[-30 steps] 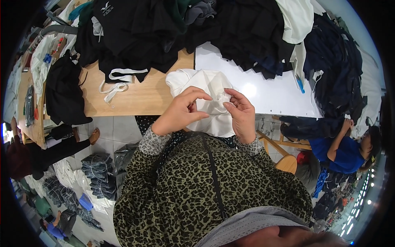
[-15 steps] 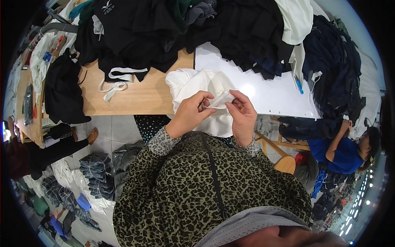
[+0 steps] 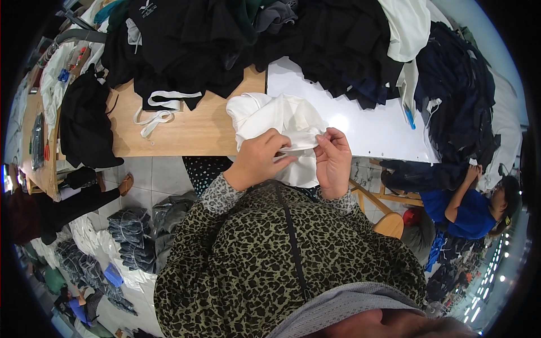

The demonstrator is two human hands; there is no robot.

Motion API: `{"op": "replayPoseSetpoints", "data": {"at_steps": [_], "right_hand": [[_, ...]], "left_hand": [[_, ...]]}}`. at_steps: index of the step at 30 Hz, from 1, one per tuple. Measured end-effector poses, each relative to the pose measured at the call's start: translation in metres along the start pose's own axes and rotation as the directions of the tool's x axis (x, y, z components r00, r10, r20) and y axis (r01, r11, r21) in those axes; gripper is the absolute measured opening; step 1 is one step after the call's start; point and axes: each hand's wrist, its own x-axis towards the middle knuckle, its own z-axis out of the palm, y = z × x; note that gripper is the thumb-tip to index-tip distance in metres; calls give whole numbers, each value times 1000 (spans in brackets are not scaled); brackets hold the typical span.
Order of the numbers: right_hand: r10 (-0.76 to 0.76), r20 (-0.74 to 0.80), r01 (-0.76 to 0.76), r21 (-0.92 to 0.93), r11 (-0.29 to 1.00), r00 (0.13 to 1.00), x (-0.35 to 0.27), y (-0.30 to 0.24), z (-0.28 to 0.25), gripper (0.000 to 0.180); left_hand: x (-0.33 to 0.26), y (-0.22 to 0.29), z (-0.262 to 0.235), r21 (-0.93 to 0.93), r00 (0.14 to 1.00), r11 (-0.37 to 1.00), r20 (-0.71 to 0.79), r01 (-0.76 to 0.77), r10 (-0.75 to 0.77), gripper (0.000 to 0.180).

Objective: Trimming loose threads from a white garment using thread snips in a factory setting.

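A crumpled white garment [image 3: 256,115] lies over the table's front edge and hangs down before my body. My left hand [image 3: 256,158] is closed on a fold of it from the left; the thumb sits a little apart below the fingers. With thumb and index finger, my right hand [image 3: 333,160] pinches the right end of the same folded edge. Between the two hands the strip of white cloth runs nearly level. What kind of garment it is cannot be made out.
Black garments [image 3: 186,45] are heaped along the table's back. White tape [image 3: 160,118] lies on the wooden top [image 3: 191,135]. A blue-tipped tool [image 3: 409,118] hangs beside white cloth at right. Navy garments [image 3: 453,84] and a person in blue [image 3: 468,205] are further right; bagged bundles [image 3: 131,239] sit on the floor.
The folded edge between my hands has been drawn straighter and flatter. My right fingers have shifted down slightly along it, and my left fingertips have moved a little lower.
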Motion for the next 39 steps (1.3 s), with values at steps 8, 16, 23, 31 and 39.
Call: {"op": "replayPoseSetpoints", "data": {"at_steps": [8,16,23,31,39], "right_hand": [[-116,477,451,-684,573,871,1,-9,2,19],[329,377,-177,-385,906,866,18,-23,-10,15],[245,326,-152,-285,946,913,18,-26,0,18],[230,385,-144,-239,960,894,19,-27,-1,33],[293,338,-177,-335,925,894,11,-29,5,44]], "left_hand": [[11,-8,1,-68,992,997,-123,-24,16,23],[23,-8,-17,-739,775,320,415,592,-476,16],[23,-6,-16,-729,750,308,412,612,-517,22],[26,-2,-15,-614,706,359,538,703,-462,31],[21,-4,-9,-626,792,485,489,610,-366,28]]}}
